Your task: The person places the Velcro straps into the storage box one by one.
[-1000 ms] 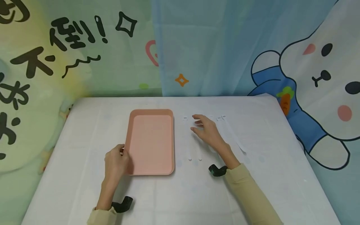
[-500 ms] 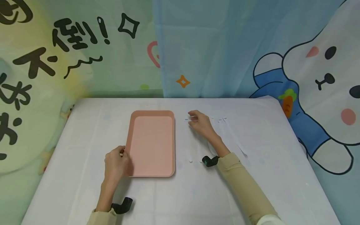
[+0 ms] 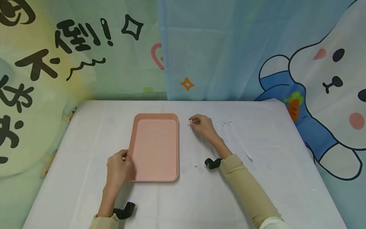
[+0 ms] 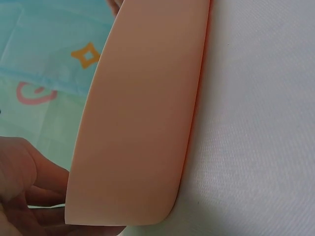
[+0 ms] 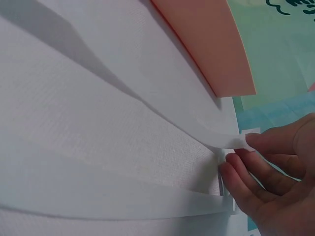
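A pink rectangular tray [image 3: 155, 146] lies flat on the white table, and it also fills the left wrist view as the tray [image 4: 142, 113]. My left hand [image 3: 118, 165] grips its near left edge, thumb on the rim; the hand [image 4: 19, 187] shows beside the corner. Right of the tray lie several long white strips [image 3: 240, 140]. My right hand [image 3: 200, 124] is at the far end of the leftmost strip [image 3: 192, 143]. In the right wrist view the hand [image 5: 275, 177] pinches that strip's end [image 5: 231, 140], lifted slightly off the cloth.
A white cloth covers the table [image 3: 85, 133]. Printed curtains [image 3: 214, 47] hang close behind its far edge. Black wrist mounts [image 3: 213, 163] sit on both forearms. The tray's edge [image 5: 206, 44] lies just left of the strips.
My right hand moved left and away from me to the far end of the leftmost strip and closed its fingers on it. The left hand stayed on the tray.
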